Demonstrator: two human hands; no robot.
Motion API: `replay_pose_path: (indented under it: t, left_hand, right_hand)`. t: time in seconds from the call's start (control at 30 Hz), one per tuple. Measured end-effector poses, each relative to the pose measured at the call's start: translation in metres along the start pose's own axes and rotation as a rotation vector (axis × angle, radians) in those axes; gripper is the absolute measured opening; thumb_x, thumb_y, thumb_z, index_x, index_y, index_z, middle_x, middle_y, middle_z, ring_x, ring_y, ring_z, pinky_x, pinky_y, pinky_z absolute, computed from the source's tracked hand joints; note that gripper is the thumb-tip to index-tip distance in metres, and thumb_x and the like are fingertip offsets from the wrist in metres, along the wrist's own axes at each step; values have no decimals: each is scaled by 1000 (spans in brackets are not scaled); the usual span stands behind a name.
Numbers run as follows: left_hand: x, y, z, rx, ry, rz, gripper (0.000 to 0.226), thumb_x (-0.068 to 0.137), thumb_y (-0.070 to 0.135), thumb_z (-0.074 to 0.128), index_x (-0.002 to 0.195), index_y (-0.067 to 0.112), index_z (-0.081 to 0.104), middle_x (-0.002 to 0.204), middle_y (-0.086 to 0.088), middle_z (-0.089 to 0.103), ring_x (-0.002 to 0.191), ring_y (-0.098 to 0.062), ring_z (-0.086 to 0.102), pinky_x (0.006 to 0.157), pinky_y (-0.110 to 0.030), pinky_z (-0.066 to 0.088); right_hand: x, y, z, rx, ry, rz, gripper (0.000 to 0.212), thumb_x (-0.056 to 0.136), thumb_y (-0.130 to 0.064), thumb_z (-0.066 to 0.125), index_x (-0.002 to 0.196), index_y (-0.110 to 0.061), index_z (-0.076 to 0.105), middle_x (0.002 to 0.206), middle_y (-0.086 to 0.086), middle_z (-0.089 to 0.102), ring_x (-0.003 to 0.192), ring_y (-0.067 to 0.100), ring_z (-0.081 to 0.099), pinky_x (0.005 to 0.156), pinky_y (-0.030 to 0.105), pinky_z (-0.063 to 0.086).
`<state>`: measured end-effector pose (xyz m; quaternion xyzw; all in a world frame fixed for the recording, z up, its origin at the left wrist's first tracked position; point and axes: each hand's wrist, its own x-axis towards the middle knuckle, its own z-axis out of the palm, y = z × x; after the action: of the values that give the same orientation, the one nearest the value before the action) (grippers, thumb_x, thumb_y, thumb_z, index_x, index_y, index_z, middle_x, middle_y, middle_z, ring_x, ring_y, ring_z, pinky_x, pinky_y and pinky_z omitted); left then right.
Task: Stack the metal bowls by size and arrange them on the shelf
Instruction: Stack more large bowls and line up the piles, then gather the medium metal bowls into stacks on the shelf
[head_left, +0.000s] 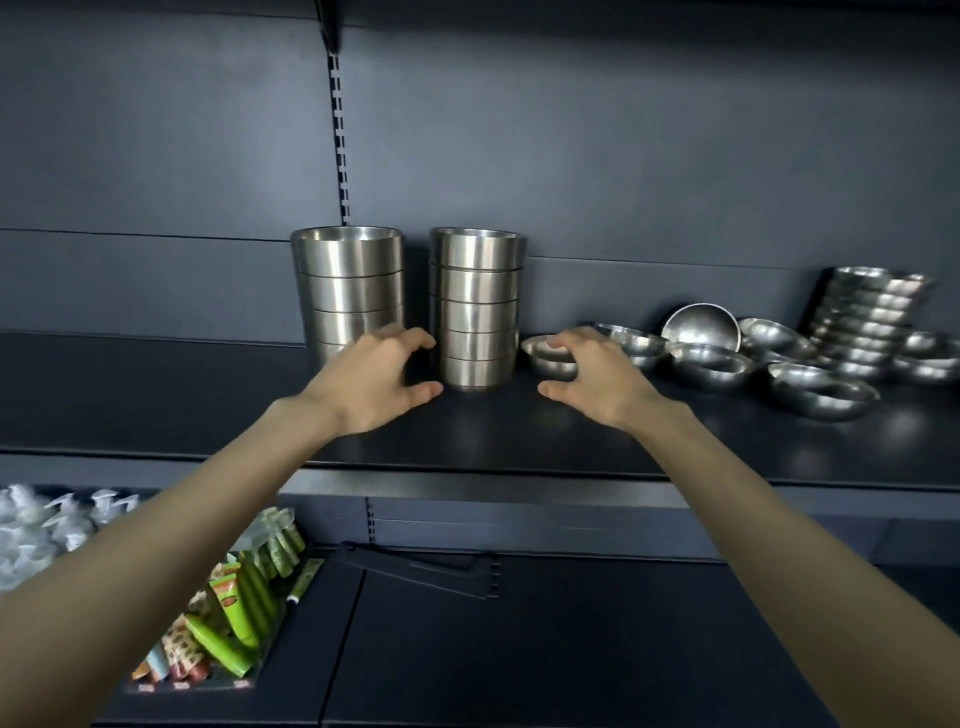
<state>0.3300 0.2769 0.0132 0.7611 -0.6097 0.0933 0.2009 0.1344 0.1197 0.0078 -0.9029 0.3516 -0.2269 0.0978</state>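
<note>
Roughly half done, I'd say. Two tidy columns of straight-sided brushed-steel bowls stand toward the back edge of the shelf (467, 436): a wider stack (348, 280) and a narrower stack (478, 291) just beside it. Rightward lie loose shallow bowls (711, 364), rounded and mirror-bright, one tipped on its rim, with a leaning stack (862, 317) near the right end, all left to sort. The left hand (374, 382) and right hand (592, 382) flank the narrower stack, each grip spread and holding nothing. The right fingers hover over a small bowl (550, 368); whether they touch it I cannot tell.
</note>
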Motion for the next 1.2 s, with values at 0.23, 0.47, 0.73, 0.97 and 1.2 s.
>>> replay_pose_path:
  t: [0.23,0.47,0.73,0.97,1.2]
  left_hand:
    - [-7,115,26,86,-3,10,61,90,43,57,141,19,36,138,-6,43,127,-28,43,100,-39,38]
    - [3,174,61,24,-12,-47,60,90,42,57,143,21,35,141,-3,41,127,-27,44,99,-39,39]
    - [60,167,109,-109,15,-169,59,88,39,62,139,20,39,134,-8,47,124,-28,48,102,-42,41]
    - [113,134,157,-331,77,-373,67,84,38,68,139,16,37,134,-15,50,125,-29,48,103,-39,41]
    - [152,117,183,-529,66,-550,80,82,37,71,143,6,30,137,-12,51,129,-25,46,97,-24,36]
  right_hand:
    - [-57,80,-60,-83,29,-22,58,85,-29,70,136,-12,48,144,9,42,133,28,41,110,39,34]
    - [-72,135,-78,-48,4,-40,59,87,-30,68,139,-14,46,149,5,38,135,24,39,109,31,32]
    - [-19,170,-63,9,12,-89,60,86,-32,68,140,-15,45,144,5,42,132,25,42,108,38,37]
    - [48,190,-19,118,-75,-67,61,87,-36,67,141,-18,44,143,7,49,131,26,46,105,36,40]
    - [96,193,13,289,-115,-68,62,86,-36,69,139,-14,46,136,9,54,124,24,53,103,38,44]
